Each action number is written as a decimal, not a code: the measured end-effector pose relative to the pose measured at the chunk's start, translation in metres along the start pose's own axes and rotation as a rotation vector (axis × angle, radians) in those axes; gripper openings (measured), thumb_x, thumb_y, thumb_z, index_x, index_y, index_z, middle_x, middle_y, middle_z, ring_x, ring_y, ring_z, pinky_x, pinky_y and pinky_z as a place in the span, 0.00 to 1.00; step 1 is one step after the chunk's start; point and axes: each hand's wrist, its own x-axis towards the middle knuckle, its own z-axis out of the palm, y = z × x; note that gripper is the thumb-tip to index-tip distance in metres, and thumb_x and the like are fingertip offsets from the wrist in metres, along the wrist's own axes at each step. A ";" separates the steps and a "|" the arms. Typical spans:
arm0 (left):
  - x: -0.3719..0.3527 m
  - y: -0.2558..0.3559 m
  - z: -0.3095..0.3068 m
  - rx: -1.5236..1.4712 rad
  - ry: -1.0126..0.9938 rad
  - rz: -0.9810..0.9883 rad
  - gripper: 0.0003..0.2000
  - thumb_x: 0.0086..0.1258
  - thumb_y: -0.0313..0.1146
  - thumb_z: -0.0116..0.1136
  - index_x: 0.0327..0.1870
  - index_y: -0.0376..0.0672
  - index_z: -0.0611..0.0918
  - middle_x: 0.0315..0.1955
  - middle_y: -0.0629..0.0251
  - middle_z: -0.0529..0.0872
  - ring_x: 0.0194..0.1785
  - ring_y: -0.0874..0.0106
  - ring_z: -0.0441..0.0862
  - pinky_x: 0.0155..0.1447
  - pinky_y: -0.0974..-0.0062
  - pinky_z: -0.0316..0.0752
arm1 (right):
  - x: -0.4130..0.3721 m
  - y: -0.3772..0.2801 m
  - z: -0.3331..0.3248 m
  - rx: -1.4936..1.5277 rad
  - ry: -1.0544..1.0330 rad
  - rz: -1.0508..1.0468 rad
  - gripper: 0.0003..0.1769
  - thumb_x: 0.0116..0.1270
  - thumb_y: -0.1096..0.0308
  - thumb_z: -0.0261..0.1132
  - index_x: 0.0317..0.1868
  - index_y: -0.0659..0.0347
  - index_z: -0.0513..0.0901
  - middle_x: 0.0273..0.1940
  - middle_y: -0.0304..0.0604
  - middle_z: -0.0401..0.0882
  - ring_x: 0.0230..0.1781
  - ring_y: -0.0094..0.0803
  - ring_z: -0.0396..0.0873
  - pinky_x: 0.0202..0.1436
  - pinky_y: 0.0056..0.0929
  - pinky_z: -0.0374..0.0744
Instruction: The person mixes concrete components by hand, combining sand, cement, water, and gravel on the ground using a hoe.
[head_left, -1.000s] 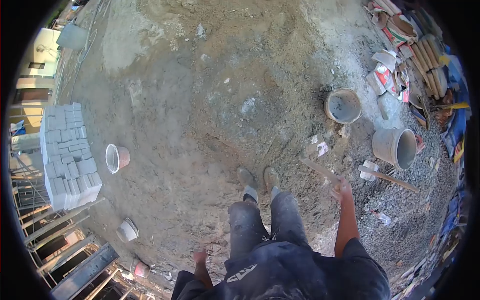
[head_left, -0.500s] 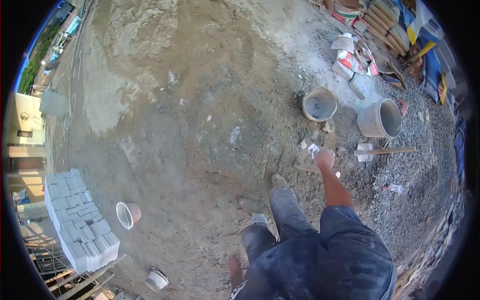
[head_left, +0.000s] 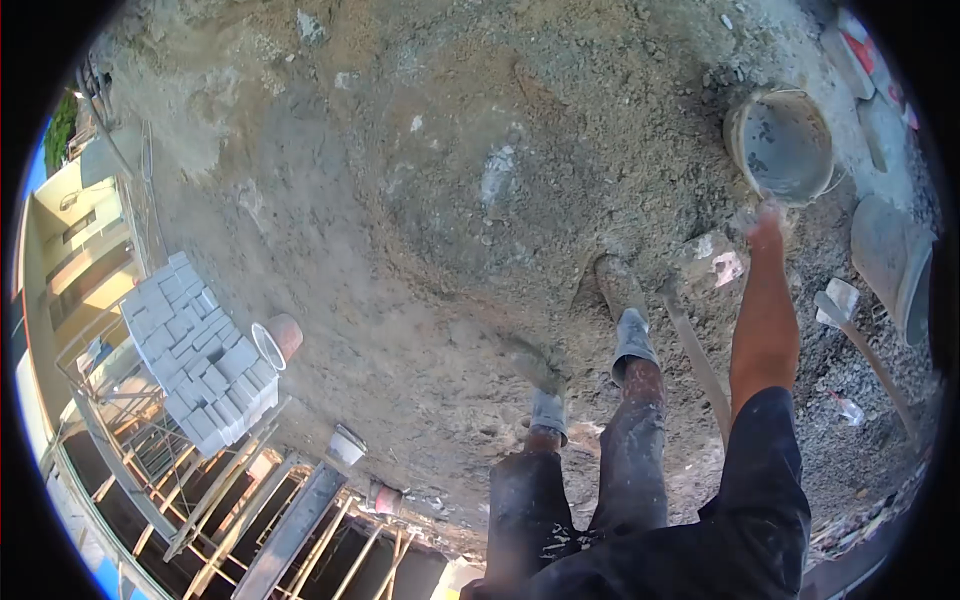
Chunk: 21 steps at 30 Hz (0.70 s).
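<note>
My right hand (head_left: pixel 765 222) reaches to the near rim of a bucket (head_left: pixel 785 145) with a grey, wet-looking inside. The hand is smeared by motion, so whether its fingers grip the rim or only touch it cannot be told. Just below the hand lies a dirty piece with pink and white patches (head_left: pixel 727 266). A long wooden handle (head_left: pixel 698 362) rests on the ground beside my right boot (head_left: pixel 622 285). My left hand is out of view.
A second bucket (head_left: pixel 885 260) lies at the right, near a long-handled tool (head_left: pixel 868 365) on gravel. Stacked grey blocks (head_left: pixel 205 360) and a small bucket (head_left: pixel 282 338) stand at left. Wooden beams (head_left: pixel 290 530) and a pit lie behind. Damp sandy mix (head_left: pixel 470 190) spreads ahead.
My right hand has moved from the patched piece on the ground to the bucket's rim. The view has turned and come closer to the bucket. My left hand has left view.
</note>
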 end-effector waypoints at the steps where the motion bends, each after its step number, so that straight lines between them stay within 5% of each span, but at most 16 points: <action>1: -0.013 -0.004 0.002 -0.111 -0.038 -0.100 0.14 0.60 0.34 0.53 0.43 0.36 0.74 0.30 0.54 0.80 0.30 0.65 0.80 0.31 0.72 0.77 | -0.006 -0.009 0.009 -0.052 0.031 -0.010 0.19 0.64 0.61 0.52 0.55 0.46 0.67 0.58 0.46 0.58 0.55 0.57 0.60 0.54 0.50 0.67; 3: -0.021 -0.008 0.022 -0.366 -0.125 -0.263 0.13 0.60 0.34 0.53 0.43 0.35 0.73 0.31 0.53 0.80 0.30 0.65 0.80 0.31 0.72 0.77 | 0.023 -0.023 0.004 0.054 0.050 0.139 0.16 0.61 0.60 0.57 0.49 0.50 0.70 0.56 0.52 0.60 0.59 0.50 0.59 0.56 0.48 0.68; 4: -0.042 0.077 0.003 -0.370 -0.094 -0.479 0.15 0.62 0.33 0.49 0.47 0.36 0.73 0.27 0.55 0.81 0.30 0.66 0.80 0.33 0.68 0.77 | 0.056 -0.023 -0.008 0.076 0.017 0.087 0.14 0.62 0.62 0.55 0.48 0.54 0.71 0.55 0.52 0.62 0.59 0.50 0.60 0.57 0.48 0.68; 6: -0.034 0.072 0.006 -0.463 0.030 -0.330 0.13 0.61 0.32 0.50 0.44 0.33 0.73 0.27 0.51 0.80 0.26 0.62 0.80 0.28 0.67 0.78 | 0.091 -0.023 -0.013 0.133 -0.044 -0.015 0.12 0.64 0.66 0.53 0.45 0.62 0.71 0.51 0.53 0.66 0.57 0.49 0.64 0.58 0.47 0.68; 8: -0.050 0.139 0.005 -0.428 0.009 -0.363 0.13 0.61 0.32 0.51 0.43 0.34 0.74 0.27 0.51 0.80 0.26 0.62 0.80 0.29 0.68 0.78 | 0.099 -0.031 -0.005 0.150 -0.086 -0.076 0.11 0.65 0.68 0.51 0.44 0.64 0.71 0.50 0.52 0.68 0.55 0.48 0.66 0.58 0.46 0.69; 10: -0.045 0.139 0.007 -0.475 -0.021 -0.322 0.12 0.61 0.32 0.52 0.40 0.33 0.74 0.25 0.52 0.80 0.23 0.65 0.79 0.26 0.70 0.77 | 0.100 -0.036 0.001 0.216 -0.446 -0.359 0.18 0.61 0.71 0.55 0.51 0.66 0.67 0.52 0.49 0.67 0.53 0.49 0.67 0.58 0.44 0.68; 11: -0.042 0.130 0.008 -0.517 -0.042 -0.293 0.11 0.60 0.32 0.52 0.40 0.33 0.74 0.25 0.52 0.80 0.23 0.65 0.79 0.26 0.71 0.77 | 0.056 -0.050 0.040 0.193 -0.163 -0.313 0.20 0.59 0.72 0.57 0.52 0.66 0.67 0.55 0.48 0.64 0.54 0.49 0.65 0.60 0.45 0.66; 14: -0.029 0.119 0.020 -0.579 -0.088 -0.266 0.10 0.59 0.32 0.53 0.38 0.34 0.76 0.24 0.56 0.79 0.23 0.68 0.79 0.26 0.73 0.77 | -0.047 -0.062 0.090 0.114 -0.123 -0.335 0.21 0.59 0.70 0.56 0.53 0.65 0.66 0.57 0.47 0.62 0.56 0.49 0.64 0.62 0.45 0.64; 17: -0.019 0.120 0.025 -0.632 -0.073 -0.148 0.10 0.58 0.32 0.55 0.37 0.36 0.77 0.23 0.61 0.79 0.22 0.71 0.79 0.24 0.77 0.76 | -0.140 -0.049 0.095 0.043 -0.289 -0.261 0.21 0.62 0.62 0.51 0.54 0.63 0.65 0.57 0.47 0.60 0.56 0.48 0.63 0.60 0.44 0.65; 20: 0.032 0.073 0.044 -0.326 -0.121 0.150 0.23 0.54 0.45 0.60 0.43 0.35 0.77 0.30 0.50 0.81 0.35 0.65 0.80 0.39 0.72 0.76 | -0.263 -0.015 0.099 -0.148 -0.294 -0.243 0.22 0.55 0.56 0.61 0.50 0.53 0.70 0.54 0.48 0.58 0.55 0.46 0.61 0.59 0.41 0.67; 21: 0.052 0.071 0.046 -0.377 -0.126 0.192 0.23 0.54 0.45 0.60 0.43 0.35 0.77 0.30 0.50 0.81 0.35 0.65 0.80 0.39 0.72 0.76 | -0.308 -0.004 0.103 -0.146 -0.305 -0.210 0.33 0.51 0.57 0.63 0.56 0.60 0.63 0.54 0.53 0.59 0.55 0.48 0.61 0.60 0.45 0.64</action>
